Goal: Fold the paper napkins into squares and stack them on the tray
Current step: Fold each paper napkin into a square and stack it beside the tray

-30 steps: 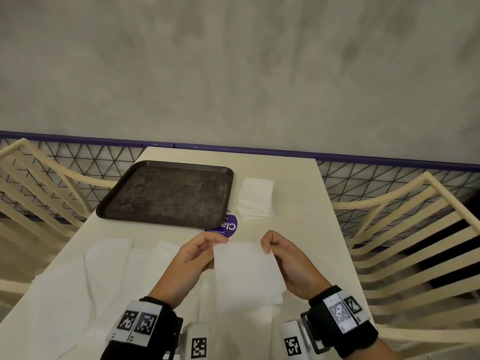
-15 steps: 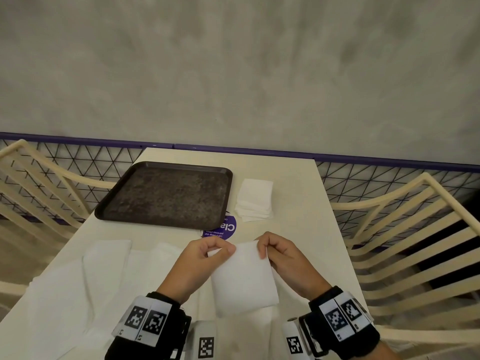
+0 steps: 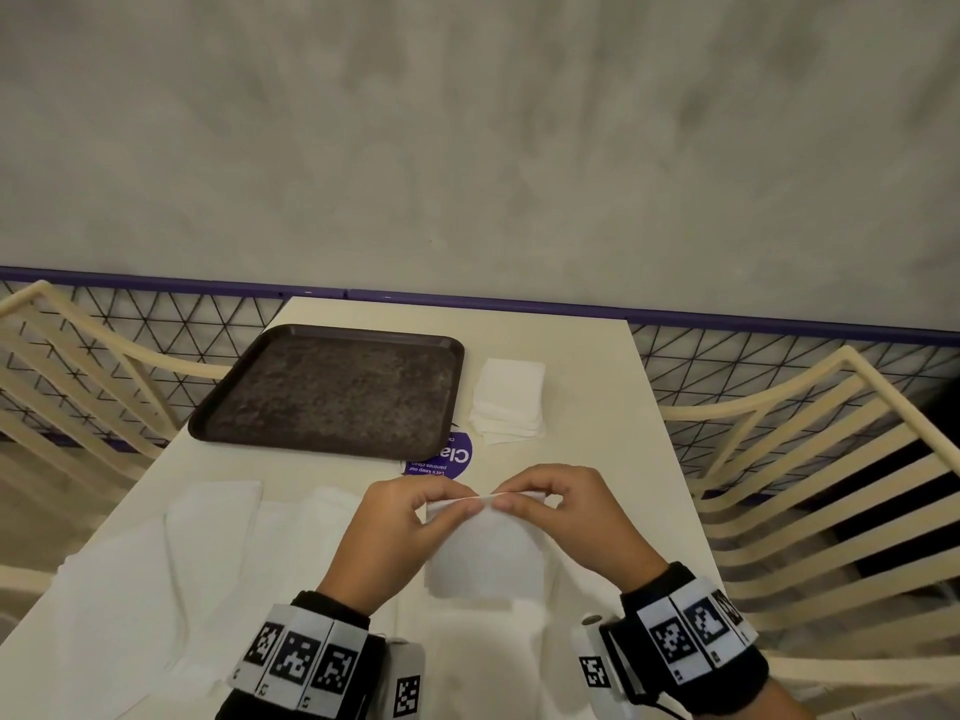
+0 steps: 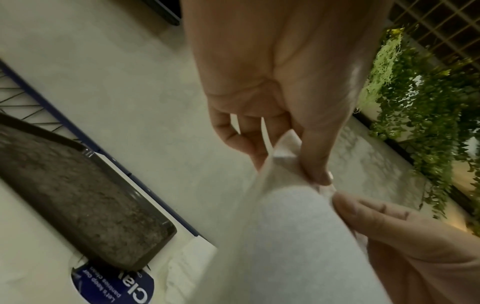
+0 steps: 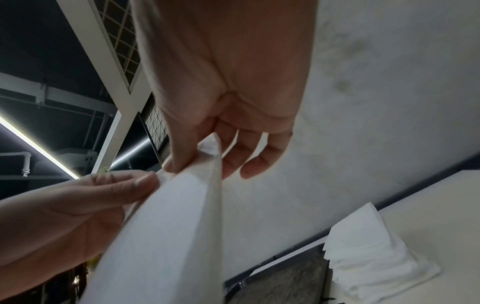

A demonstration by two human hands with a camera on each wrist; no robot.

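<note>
Left hand [image 3: 387,532] and right hand [image 3: 576,517] at lower centre, each grip pinching the napkin's [image 3: 485,556] top edge, tray [image 3: 332,444] upper left, folded stack [image 3: 510,400] right of it

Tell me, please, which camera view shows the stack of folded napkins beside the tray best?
The head view: the stack of folded napkins lies whole and unobstructed, right of the tray. The right wrist view shows it at an angle; the left wrist view misses it.

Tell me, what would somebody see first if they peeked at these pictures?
First, the left hand and right hand pinching the top edge of a white napkin at the table's near end. Behind them lies a dark tray with nothing on it, and a stack of folded napkins sits to its right.
</note>
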